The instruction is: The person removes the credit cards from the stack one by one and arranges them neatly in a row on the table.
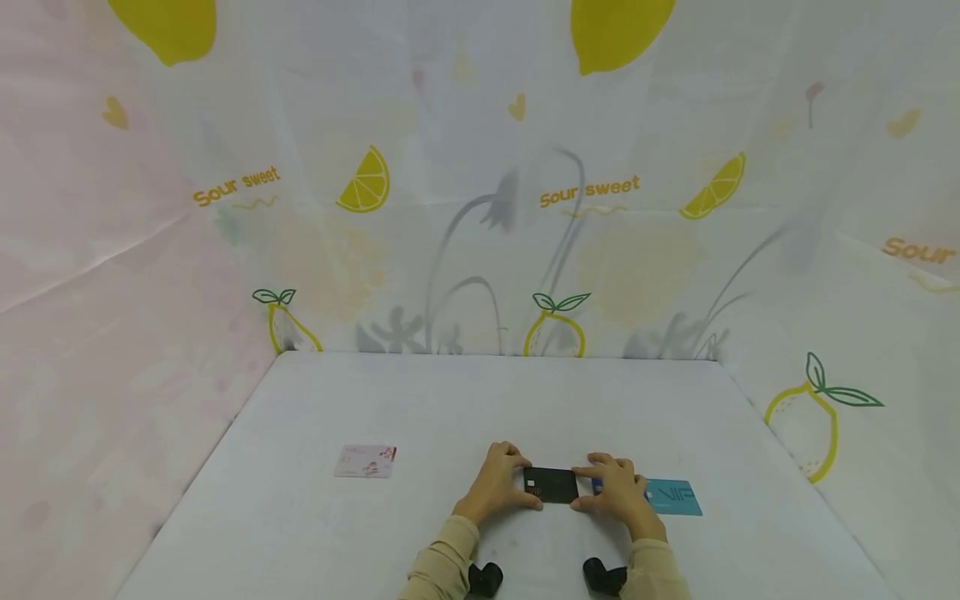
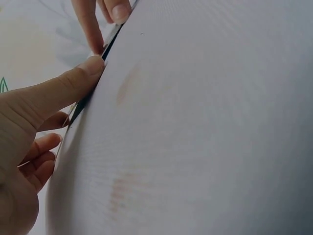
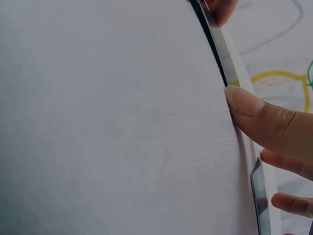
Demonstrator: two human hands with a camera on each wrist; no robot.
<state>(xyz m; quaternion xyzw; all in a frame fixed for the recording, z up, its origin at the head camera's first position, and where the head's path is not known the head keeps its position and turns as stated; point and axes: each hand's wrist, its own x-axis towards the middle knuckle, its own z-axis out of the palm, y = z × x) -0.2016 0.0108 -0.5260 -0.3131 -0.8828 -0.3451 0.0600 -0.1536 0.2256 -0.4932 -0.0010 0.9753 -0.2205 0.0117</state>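
Note:
A black card (image 1: 551, 486) with a chip and reddish lettering lies flat between both hands in the head view. My left hand (image 1: 497, 483) holds its left end, index finger at the far corner and thumb at the near corner. At the other end, my right hand (image 1: 611, 490) grips it between thumb and index finger. Behind that hand sits a blue card (image 1: 597, 485), mostly hidden, beside a teal VIP card (image 1: 675, 497). Each wrist view sees the black card nearly edge-on, with the left thumb (image 2: 90, 66) and the right thumb (image 3: 247, 105) against it.
A pale pink-and-white card (image 1: 365, 461) with red marks lies on the white table (image 1: 420, 400) to the left. Lemon-printed cloth walls (image 1: 450, 250) rise at the back and sides. Black rounded pieces (image 1: 486, 578) stick out by the wrists.

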